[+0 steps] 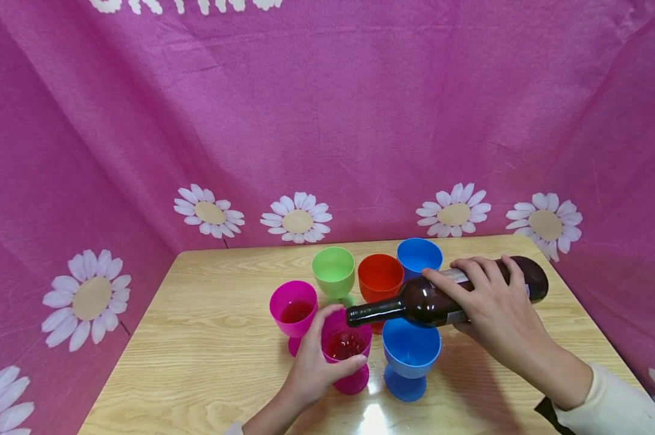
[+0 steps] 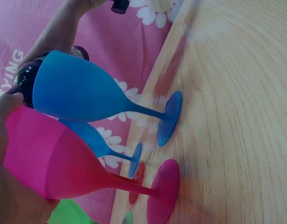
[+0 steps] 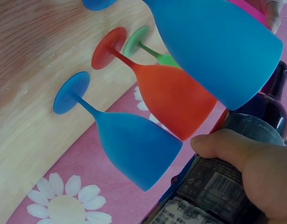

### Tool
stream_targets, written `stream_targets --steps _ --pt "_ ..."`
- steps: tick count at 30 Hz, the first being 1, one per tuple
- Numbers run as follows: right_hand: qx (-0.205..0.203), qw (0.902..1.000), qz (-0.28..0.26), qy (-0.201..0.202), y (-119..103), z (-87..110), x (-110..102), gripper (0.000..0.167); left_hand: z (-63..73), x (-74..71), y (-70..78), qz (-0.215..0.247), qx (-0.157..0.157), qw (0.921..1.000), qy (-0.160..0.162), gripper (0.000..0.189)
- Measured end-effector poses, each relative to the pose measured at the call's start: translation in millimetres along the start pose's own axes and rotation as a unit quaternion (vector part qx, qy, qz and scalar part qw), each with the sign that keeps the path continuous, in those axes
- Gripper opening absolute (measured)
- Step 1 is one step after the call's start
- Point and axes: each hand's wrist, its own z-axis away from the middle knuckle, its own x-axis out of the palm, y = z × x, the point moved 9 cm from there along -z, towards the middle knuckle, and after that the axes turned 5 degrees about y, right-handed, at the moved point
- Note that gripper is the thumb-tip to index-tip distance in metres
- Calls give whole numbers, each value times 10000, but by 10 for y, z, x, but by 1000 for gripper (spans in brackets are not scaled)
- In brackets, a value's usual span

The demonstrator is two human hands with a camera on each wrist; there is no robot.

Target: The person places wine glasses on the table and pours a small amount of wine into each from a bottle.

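My left hand (image 1: 322, 362) is curled round the bowl of a pink goblet (image 1: 354, 382), which holds red liquid with bubbles on its surface. Its foot stands on the table in the left wrist view. My right hand (image 1: 496, 302) grips a dark wine bottle (image 1: 420, 300) round its body. The bottle lies nearly level, its mouth over the pink goblet's rim. Just right of that goblet a blue goblet (image 1: 411, 350) stands upright below the bottle. In the right wrist view my thumb presses on the bottle (image 3: 218, 182) beside its label.
A second pink goblet (image 1: 293, 305) with red liquid stands to the left. Behind are a green goblet (image 1: 333, 272), a red goblet (image 1: 380, 278) and another blue goblet (image 1: 419, 255). The wooden table (image 1: 213, 338) meets a pink cloth (image 1: 327, 121) with daisies.
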Motion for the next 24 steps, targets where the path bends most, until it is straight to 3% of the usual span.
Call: stream_targets --steps 24 --pt "-31 10000 -9 73 -16 -2 -19 115 2 -3 11 -27 54 10000 14 79"
